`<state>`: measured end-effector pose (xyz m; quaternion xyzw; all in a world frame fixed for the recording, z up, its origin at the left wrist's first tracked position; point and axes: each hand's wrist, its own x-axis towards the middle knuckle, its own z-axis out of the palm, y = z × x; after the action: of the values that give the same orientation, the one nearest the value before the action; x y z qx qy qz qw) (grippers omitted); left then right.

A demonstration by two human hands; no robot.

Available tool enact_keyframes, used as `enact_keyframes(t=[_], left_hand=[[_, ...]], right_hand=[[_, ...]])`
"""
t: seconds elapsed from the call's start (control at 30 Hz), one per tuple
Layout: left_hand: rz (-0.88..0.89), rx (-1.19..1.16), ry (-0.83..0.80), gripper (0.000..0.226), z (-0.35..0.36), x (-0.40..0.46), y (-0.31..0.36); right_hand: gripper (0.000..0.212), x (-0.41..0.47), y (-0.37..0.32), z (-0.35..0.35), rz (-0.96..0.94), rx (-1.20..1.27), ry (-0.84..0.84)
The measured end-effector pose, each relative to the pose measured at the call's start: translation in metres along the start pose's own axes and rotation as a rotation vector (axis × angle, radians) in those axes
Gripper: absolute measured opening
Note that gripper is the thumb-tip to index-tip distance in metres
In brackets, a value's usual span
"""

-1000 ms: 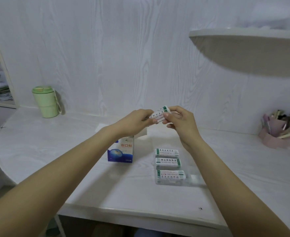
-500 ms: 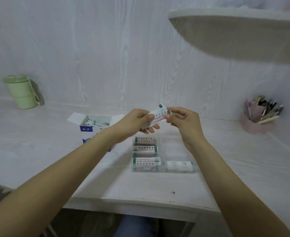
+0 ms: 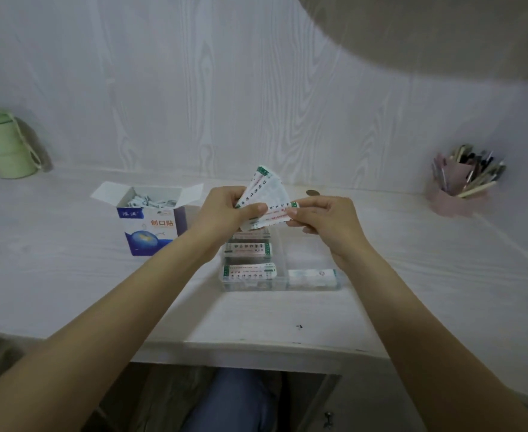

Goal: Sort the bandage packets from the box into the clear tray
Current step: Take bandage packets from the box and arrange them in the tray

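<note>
A fan of several white bandage packets [image 3: 264, 191] with green ends is held above the desk. My left hand [image 3: 225, 210] grips the fan at its lower left with the thumb on top. My right hand [image 3: 325, 218] pinches the right end of the lowest packet. Below them sits the clear tray [image 3: 311, 285], with packets [image 3: 248, 272] stacked in its left compartments and one packet [image 3: 312, 273] at the front right. The open blue and white box [image 3: 150, 224] stands left of the tray, with more packets [image 3: 150, 201] inside.
A green lidded cup [image 3: 3, 148] stands at the far left by the wall. A pink holder full of pens [image 3: 462, 185] is at the right. A small round coin-like thing [image 3: 312, 193] lies behind my hands. A rounded shelf [image 3: 428, 32] overhangs above.
The packets in my hands have spread from a tight bundle into a fan. The camera has tilted down and moved closer, so the tray and box show more fully.
</note>
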<state>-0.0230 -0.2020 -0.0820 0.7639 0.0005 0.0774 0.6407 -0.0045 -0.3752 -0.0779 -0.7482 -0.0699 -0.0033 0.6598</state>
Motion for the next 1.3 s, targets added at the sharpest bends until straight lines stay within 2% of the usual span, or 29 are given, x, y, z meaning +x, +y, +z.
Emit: enact_keyframes(t=[0.13, 0.23, 0.4, 0.5, 0.63, 0.77, 1.0, 1.2, 1.3], left_hand=[[-0.004, -0.028, 0.01, 0.015, 0.003, -0.004, -0.006], [-0.049, -0.112, 0.037, 0.029, 0.004, -0.007, -0.009], [-0.077, -0.147, 0.094, 0.028, 0.002, -0.01, -0.012], [-0.068, -0.155, 0.079, 0.023, 0.004, -0.012, -0.01], [-0.049, -0.107, 0.086, 0.031, 0.005, -0.012, -0.006], [-0.042, -0.069, 0.099, 0.033, 0.005, -0.012, -0.005], [-0.034, -0.068, 0.084, 0.03, 0.007, -0.011, -0.007], [-0.037, -0.07, 0.08, 0.029, 0.01, -0.011, -0.009], [-0.022, -0.108, 0.059, 0.021, 0.013, -0.013, -0.007]], right_hand=[[0.012, -0.006, 0.003, -0.007, 0.013, 0.005, 0.019], [0.019, -0.007, 0.009, -0.021, 0.029, -0.05, 0.081], [0.015, -0.001, 0.021, -0.04, 0.04, -0.347, 0.191], [0.011, 0.002, 0.024, -0.039, 0.038, -0.582, 0.105], [0.014, 0.007, 0.026, -0.024, 0.015, -0.872, -0.047], [0.012, 0.01, 0.026, -0.014, 0.042, -1.104, -0.1], [0.006, 0.01, 0.025, -0.011, 0.038, -1.12, -0.136], [0.032, 0.009, 0.025, -0.013, 0.049, -1.12, -0.178], [0.045, 0.008, 0.024, -0.012, 0.071, -1.099, -0.213]])
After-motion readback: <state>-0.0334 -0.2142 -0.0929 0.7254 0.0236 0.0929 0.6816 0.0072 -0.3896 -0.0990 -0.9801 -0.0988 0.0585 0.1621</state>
